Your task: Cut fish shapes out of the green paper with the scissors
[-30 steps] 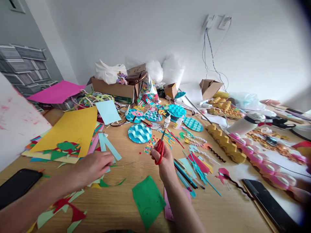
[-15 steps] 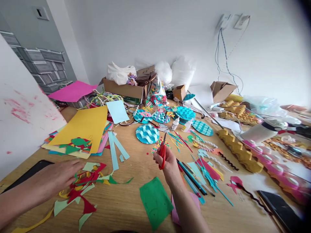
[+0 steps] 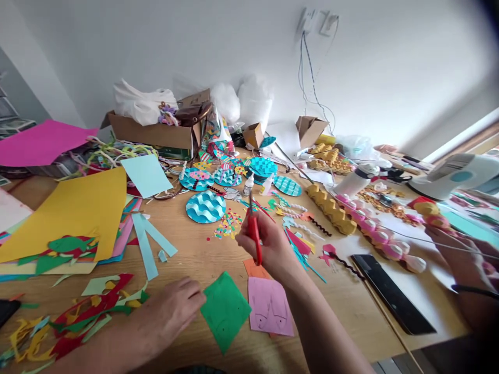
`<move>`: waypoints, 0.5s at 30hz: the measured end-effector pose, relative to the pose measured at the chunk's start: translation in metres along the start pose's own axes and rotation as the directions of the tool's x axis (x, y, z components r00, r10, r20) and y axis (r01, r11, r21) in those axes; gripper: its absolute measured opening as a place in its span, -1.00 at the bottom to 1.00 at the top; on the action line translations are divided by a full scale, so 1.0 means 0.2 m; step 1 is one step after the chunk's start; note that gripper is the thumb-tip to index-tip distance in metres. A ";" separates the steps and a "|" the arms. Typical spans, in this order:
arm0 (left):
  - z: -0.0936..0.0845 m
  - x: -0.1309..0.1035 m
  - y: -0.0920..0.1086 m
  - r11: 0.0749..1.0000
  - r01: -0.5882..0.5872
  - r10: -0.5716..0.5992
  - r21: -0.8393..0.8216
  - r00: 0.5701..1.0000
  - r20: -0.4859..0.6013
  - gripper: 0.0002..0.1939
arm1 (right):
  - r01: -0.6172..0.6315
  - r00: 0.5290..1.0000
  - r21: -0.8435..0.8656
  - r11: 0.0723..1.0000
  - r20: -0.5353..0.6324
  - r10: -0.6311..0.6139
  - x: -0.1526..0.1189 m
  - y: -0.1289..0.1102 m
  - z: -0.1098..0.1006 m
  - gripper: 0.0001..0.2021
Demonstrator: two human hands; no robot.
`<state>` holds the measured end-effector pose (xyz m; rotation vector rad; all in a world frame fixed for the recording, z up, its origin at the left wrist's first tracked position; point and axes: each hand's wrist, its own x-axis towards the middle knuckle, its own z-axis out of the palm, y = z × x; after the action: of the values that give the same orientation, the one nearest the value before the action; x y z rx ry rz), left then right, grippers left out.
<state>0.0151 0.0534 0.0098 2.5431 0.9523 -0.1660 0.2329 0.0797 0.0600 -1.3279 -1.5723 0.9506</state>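
1. Across the back of the table (image 3: 191, 254): cardboard box (image 3: 152, 136), two glue bottles (image 3: 248, 185). Blue wavy disc (image 3: 205, 206) and confetti (image 3: 229, 223) sit in front of them.
2. Left side: yellow sheet (image 3: 74, 213), light-blue strips (image 3: 146, 249), scrap pile (image 3: 93, 306). Left forearm lies over part of the scraps.
3. Right side: egg-carton strip (image 3: 331, 209), white bottle (image 3: 354, 179), phone (image 3: 393, 293). Other person's hand (image 3: 448, 246) at far right, well apart.
4. Right hand (image 3: 268, 241): closed round the handles of the red scissors (image 3: 254, 236), blades pointing away. Scissors over the table, beyond the pink paper (image 3: 271, 307); blade gap can't be told.
5. Left hand (image 3: 175, 306): palm down, fingers loosely bent, tips at the left corner of the green paper (image 3: 226, 311). Pinching or just beside, can't tell.
6. Green paper lies between left hand and pink paper. Orange paper (image 3: 255, 268) sticks out from under pink.
7. Bare wood between strips and green paper, more below green. Near table edge at lower right; stick (image 3: 393, 327) crosses it.
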 end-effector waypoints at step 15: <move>0.30 -0.34 -0.36 0.984 -0.177 0.163 0.009 0.878 -0.449 -0.72 | -0.289 0.881 -0.667 0.687 0.096 0.464 -0.20 0.25 0.10 -0.88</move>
<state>-0.0825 0.0361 -0.0519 2.6703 0.8667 0.5096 0.2350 0.0463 0.0012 -2.1550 -1.9672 0.8857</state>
